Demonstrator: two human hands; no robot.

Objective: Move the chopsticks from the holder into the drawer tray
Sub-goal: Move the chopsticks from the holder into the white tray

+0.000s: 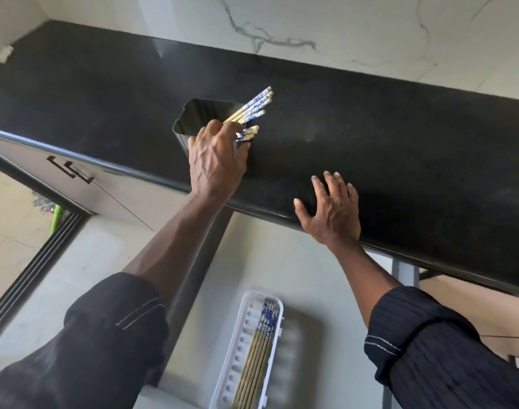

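A dark metal chopstick holder stands on the black countertop near its front edge. Several bamboo chopsticks with blue-and-white patterned ends lean out of its right side. My left hand covers the holder's right front, its fingers closed around the chopsticks. My right hand rests flat on the counter's front edge, fingers spread, holding nothing. Below, in the open drawer, a white slotted tray holds several chopsticks lying lengthwise.
A marble backsplash rises behind the counter. To the left are cabinet doors with dark handles, and a tiled floor with a sliding-door track. A white scrap lies at the counter's far left corner.
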